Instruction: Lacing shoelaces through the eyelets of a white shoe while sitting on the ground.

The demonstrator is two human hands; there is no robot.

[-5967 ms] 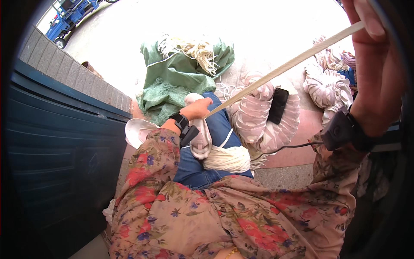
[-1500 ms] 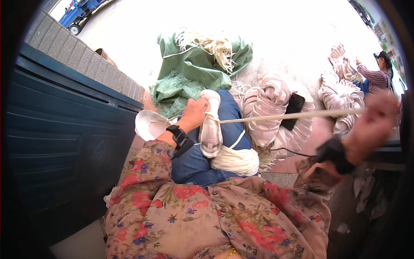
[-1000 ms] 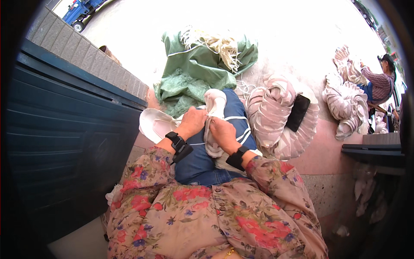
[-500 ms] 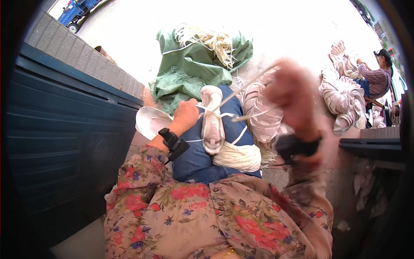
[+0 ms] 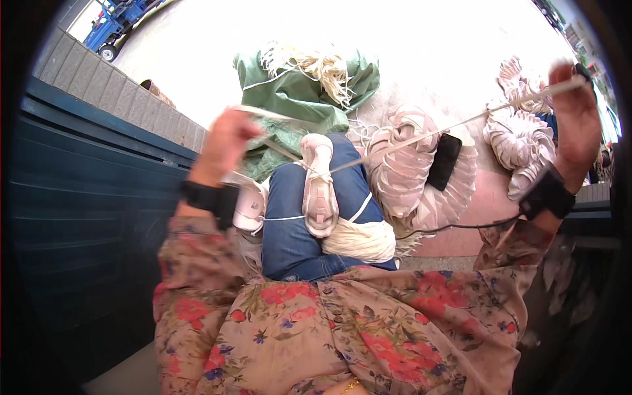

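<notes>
A pale pink-white shoe upper point(image 5: 320, 187) rests lengthwise on my jeans-clad thighs. White shoelace point(image 5: 408, 142) runs out from it to both sides. Raised to the left, my left hand point(image 5: 226, 141) is somewhat blurred, its fingers closed on one lace end. Far to the right, my right hand point(image 5: 576, 122) grips the other end, and the lace stretches taut between it and the upper. A bundle of cream laces point(image 5: 362, 241) lies on my lap just below the upper, with a white tie across my thighs.
Stacked shoe uppers point(image 5: 403, 172) and a black phone point(image 5: 445, 162) are right of my knees. Another pale upper point(image 5: 250, 205) sits by my left thigh. Ahead is a green sack point(image 5: 296, 92) topped with laces. A dark blue panel point(image 5: 99, 217) stands left; more uppers point(image 5: 520, 139) lie farther right.
My hands have spread apart: the left moved up and left from the upper, the right swung outward to the right. The lace is drawn out to both sides, and the phone has come into view.
</notes>
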